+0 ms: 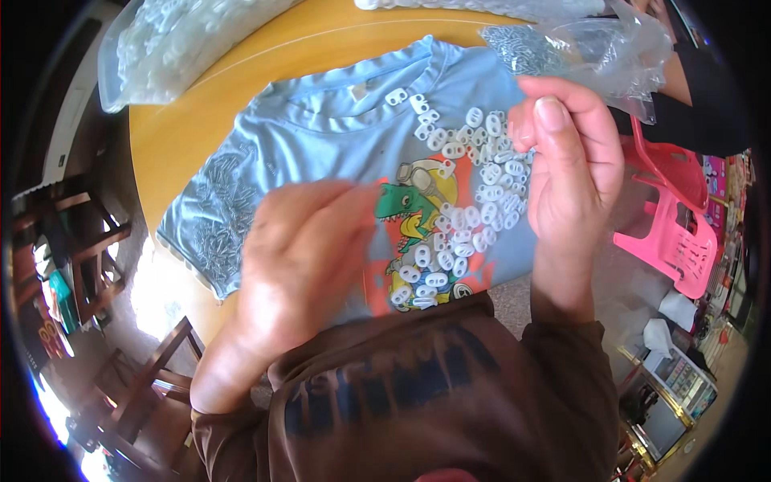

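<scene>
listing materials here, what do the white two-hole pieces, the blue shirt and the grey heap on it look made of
White pieces: probably smooth moulded plastic, rounded, alike. Blue shirt: matte fabric, creased. Grey heap: maybe dull metal, thin wiry bits.

A lane opens here: plain blue shirt (pixel 321 153) between the heap of metal bits (pixel 221 205) on the left and the scattered white pieces (pixel 494 173) on the right, its lower end blocked by the left hand (pixel 301 257)! Above, yellow tabletop (pixel 269 60) gives passage beside the white-filled bag (pixel 177 48); top right, another bag (pixel 578 52) and a co-worker's sleeve (pixel 711 104) bar the way.
</scene>
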`<state>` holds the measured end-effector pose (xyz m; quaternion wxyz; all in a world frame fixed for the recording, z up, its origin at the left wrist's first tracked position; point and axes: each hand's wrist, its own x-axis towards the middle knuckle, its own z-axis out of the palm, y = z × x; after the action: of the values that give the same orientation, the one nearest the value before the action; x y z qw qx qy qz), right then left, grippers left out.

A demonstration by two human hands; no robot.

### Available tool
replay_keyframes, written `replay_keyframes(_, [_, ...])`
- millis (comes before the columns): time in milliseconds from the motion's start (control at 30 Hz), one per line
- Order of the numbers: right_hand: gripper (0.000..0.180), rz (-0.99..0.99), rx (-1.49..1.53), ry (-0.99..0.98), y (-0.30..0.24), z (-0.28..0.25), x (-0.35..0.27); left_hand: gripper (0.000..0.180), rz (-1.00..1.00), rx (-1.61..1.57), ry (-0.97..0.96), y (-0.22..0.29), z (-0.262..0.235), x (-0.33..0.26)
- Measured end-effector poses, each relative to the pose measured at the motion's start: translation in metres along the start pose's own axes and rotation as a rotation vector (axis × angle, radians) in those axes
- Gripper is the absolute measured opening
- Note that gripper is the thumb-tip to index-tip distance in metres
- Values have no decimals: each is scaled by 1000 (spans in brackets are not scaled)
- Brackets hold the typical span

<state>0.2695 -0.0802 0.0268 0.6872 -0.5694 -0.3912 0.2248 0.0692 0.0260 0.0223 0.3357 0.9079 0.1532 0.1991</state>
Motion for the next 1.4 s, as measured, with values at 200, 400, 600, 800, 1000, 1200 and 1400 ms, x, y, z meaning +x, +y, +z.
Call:
replay_keyframes(200, [15, 59, -16, 6, 0, -18, -1, 53, 324, 4, -221, 33, 61, 48])
replay_keyframes(400, [14, 123, -276, 19, -1, -36, -16, 49, 359, 75, -351, 25, 78, 49])
replay_keyframes(600, [12, 205, -447, 221, 2, -63, -48, 46, 253, 103, -372, 14, 29, 43])
replay_keyframes(800, [16, 182, -890, 263, 17, -75, -62, 28, 185, 132, -101, -14, 16, 58])
replay_keyframes(1000, [19, 291, -944, 94, 13, -69, -54, 25, 282, 167, -31, -38, 37, 116])
replay_keyframes(1200, [15, 416, -642, 283, 9, -68, -57, 24, 258, 297, -101, -50, 67, 143])
replay_keyframes(1400, [13, 230, -649, 279, 8, -70, -56, 17, 110, -174, -129, -43, 54, 142])
